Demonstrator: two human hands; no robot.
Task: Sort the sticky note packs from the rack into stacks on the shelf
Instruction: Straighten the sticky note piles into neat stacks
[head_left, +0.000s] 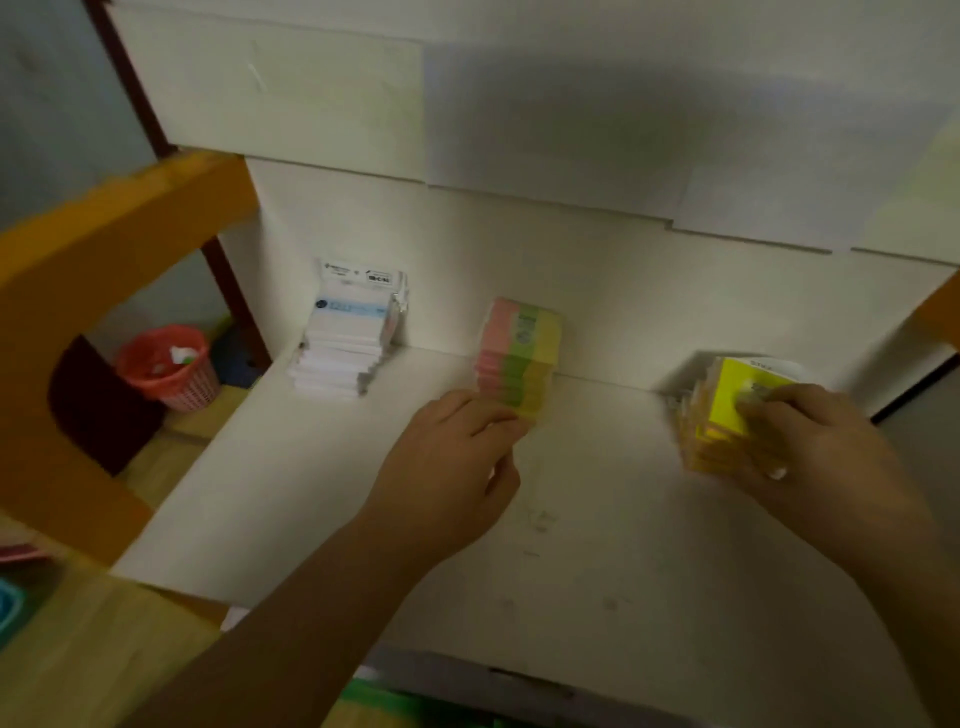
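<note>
Three stacks of sticky note packs stand on the white shelf (322, 499). A white stack (345, 343) is at the back left. A pink, green and yellow striped stack (519, 348) is in the middle. A yellow stack (727, 415) is on the right. My left hand (452, 467) touches the front bottom corner of the striped stack with curled fingers. My right hand (810, 441) grips the yellow stack, fingers over its top pack and thumb at its lower front. The rack is out of view.
An orange frame beam (93, 244) crosses the left side. Below it, on the floor, sits a red mesh basket (171, 369) next to a dark object (98, 405). White paper lines the wall (519, 130) behind the shelf. A wooden surface (78, 649) lies at lower left.
</note>
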